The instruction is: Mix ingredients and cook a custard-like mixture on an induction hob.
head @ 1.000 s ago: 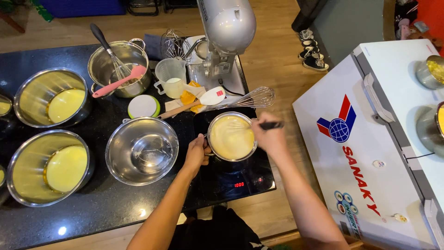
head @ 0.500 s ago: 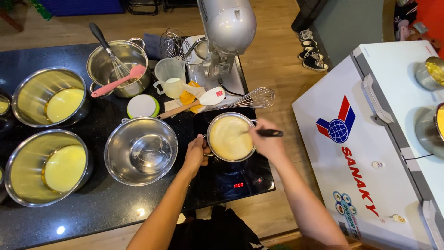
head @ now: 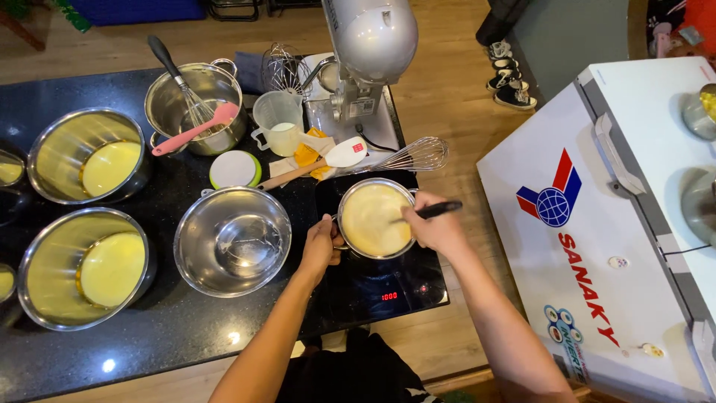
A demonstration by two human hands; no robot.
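Saucepan [head: 373, 220] with pale yellow cream sits on the black induction hob [head: 388, 287] at the table's [head: 164, 336] near right corner. Left hand [head: 321, 246] closes its grip on the saucepan's left rim or handle; which one cannot be told. Right hand [head: 440, 230], just right of the saucepan, holds a black-handled stirring tool [head: 429, 212] whose tip dips into the cream.

Left of the saucepan, close beside it: an empty steel bowl [head: 233, 240]. Further left, well apart: two steel bowls with yellow batter, one nearer [head: 82, 267], one behind it [head: 89, 155]. Behind the saucepan: a wire whisk [head: 414, 157], a white spatula [head: 328, 160], a measuring jug [head: 277, 119] and a grey stand mixer [head: 369, 52]. Behind and left: a round white lid [head: 234, 169] and a steel pot [head: 195, 104] holding a second whisk and a pink spatula [head: 195, 128]. Right of the saucepan, across a strip of wooden floor: a white chest freezer [head: 611, 224].

Nothing lies between either hand and the saucepan.
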